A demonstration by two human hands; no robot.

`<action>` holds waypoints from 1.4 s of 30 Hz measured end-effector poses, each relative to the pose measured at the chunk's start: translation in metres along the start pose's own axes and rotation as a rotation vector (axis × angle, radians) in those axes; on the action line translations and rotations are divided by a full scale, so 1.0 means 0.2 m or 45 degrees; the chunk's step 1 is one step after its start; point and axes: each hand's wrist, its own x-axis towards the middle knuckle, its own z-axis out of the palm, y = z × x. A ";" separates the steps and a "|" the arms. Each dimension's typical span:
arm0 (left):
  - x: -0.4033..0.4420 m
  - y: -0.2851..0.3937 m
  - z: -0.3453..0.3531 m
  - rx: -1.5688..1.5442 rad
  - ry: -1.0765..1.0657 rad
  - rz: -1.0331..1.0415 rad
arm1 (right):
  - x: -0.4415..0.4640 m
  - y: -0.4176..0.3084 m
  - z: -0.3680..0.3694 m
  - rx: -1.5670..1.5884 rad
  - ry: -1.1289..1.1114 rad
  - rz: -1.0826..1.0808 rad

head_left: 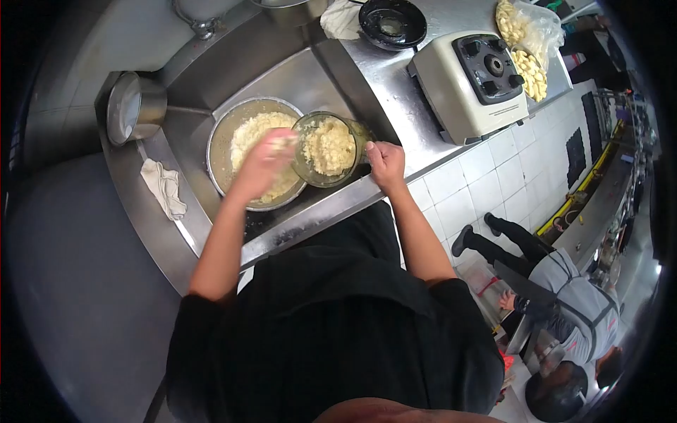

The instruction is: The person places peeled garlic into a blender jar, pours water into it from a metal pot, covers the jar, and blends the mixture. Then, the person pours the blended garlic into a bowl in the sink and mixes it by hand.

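A round metal bowl (218, 151) rests in the steel sink, with pale, crumbly mash (255, 127) in it. Tilted at the bowl's right edge is a clear jar (302, 166), its mouth facing me and more of the same mash (329, 146) inside. My right hand (386, 166) is closed round the handle at the jar's right side. Over the bowl, beside the jar's mouth, my left hand (266, 163) is smeared by motion; its fingers and anything in them cannot be made out.
A blender base (469, 84), a black lid (392, 25) and containers of pale peeled pieces (529, 72) stand on the right counter. A metal pot (146, 109) and a cloth (163, 189) lie at the sink's left. Another person (575, 303) is at the lower right.
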 end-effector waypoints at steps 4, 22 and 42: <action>0.07 0.05 0.21 0.727 0.108 0.559 | 0.00 0.01 0.01 0.000 0.024 -0.010; 0.27 -1.26 -0.30 1.077 0.231 -0.426 | 0.02 -0.02 0.00 0.035 -0.038 0.019; 0.23 -1.19 -0.38 0.719 0.716 -0.516 | 0.01 -0.01 0.00 -0.016 -0.033 0.014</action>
